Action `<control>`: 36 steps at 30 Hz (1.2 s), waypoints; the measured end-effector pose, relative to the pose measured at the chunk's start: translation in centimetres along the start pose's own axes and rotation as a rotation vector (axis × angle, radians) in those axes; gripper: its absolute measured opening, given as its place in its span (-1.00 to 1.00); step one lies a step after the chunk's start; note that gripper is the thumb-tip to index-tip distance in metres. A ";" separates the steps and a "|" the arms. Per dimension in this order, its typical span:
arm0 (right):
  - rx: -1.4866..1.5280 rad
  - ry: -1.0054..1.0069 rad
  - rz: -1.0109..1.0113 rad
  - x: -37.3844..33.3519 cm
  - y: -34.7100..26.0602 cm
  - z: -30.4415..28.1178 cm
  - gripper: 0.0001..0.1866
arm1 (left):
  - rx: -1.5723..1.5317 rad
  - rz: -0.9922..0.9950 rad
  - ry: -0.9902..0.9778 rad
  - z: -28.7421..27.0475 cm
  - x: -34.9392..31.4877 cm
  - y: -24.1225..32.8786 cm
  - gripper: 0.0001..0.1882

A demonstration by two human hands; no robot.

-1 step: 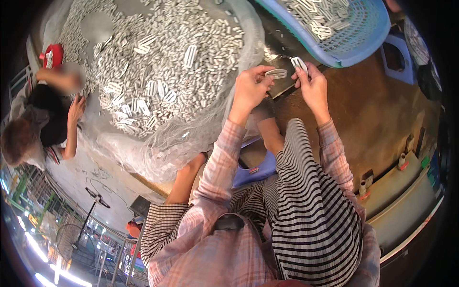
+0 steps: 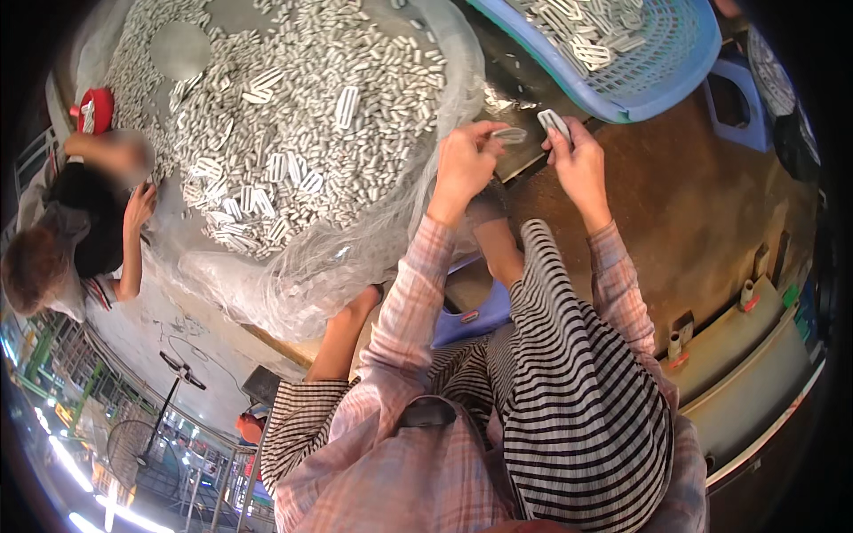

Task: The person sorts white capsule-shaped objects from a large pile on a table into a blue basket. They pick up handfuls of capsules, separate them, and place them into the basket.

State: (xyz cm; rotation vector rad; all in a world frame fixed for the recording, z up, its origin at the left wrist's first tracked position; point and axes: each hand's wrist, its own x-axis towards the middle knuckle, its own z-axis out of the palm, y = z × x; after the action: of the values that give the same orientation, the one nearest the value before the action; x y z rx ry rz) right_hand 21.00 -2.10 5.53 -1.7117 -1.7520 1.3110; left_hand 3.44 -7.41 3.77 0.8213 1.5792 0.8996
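We saw the left hand [image 2: 464, 164] pinching a flat pale piece [image 2: 510, 135] between thumb and fingers, its free end pointing toward the right hand; that piece was blurred, so we could not make out its slots. The right hand [image 2: 582, 169] gripped a slotted white piece [image 2: 554, 124] near its lower end, the rest standing up past the fingertips, and the two pieces were near each other but apart. To the left of the left hand spread a heap of small pale bits [image 2: 382, 107] on a clear plastic sheet [image 2: 298, 289], with larger slotted pieces [image 2: 260, 202] lying among them. Just beyond the right hand sat a blue basket [image 2: 619, 114] of similar slotted pieces. We judged that either pinch, being only at one end, could let its piece twist or slip if the fingers loosened, dropping it to the brown floor [image 2: 675, 204] below the right hand. A careless swing of the right hand outward could also have knocked the basket's rim.
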 end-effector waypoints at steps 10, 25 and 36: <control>-0.479 -0.144 -0.168 -0.2 1.9 2.2 -0.85 | 0.250 -0.124 -0.002 0.6 4.4 -1.8 -0.81; -0.857 -0.143 -0.502 0.5 2.3 3.7 -0.76 | 0.348 -0.095 0.029 0.9 4.5 -1.2 -0.82; -0.305 -0.034 -0.236 0.3 3.3 2.3 -0.85 | 0.177 0.111 0.104 0.2 2.6 -1.8 -0.79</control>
State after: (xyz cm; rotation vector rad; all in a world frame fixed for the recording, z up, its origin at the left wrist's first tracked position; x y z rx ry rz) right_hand 21.05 -3.17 1.63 -1.5734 -2.1894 1.0184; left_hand 3.09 -5.98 1.00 1.0088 1.7362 0.9022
